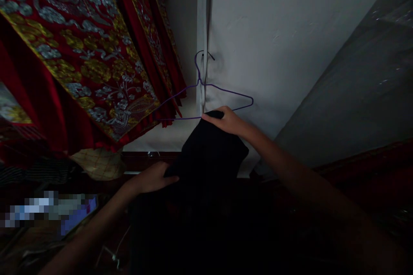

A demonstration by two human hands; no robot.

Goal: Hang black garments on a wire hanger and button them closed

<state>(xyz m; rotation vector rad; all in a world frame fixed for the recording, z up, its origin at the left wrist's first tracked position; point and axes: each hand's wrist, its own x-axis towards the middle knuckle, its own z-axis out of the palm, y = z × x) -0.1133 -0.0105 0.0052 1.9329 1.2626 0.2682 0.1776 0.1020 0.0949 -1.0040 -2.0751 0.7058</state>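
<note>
A purple wire hanger (226,91) hangs from a hook on the white wall. Just below its bottom bar I hold a dark garment (209,150). My right hand (227,121) pinches the garment's top edge right at the hanger's lower bar. My left hand (155,177) grips the garment's left side lower down. The rest of the cloth drops into shadow.
Red fabric embroidered in gold and silver (84,51) hangs at the left. A grey sheet (361,90) slants along the right. A white wall (274,30) is behind the hanger. A beige checked cloth (97,164) lies below the red fabric. The foreground is very dark.
</note>
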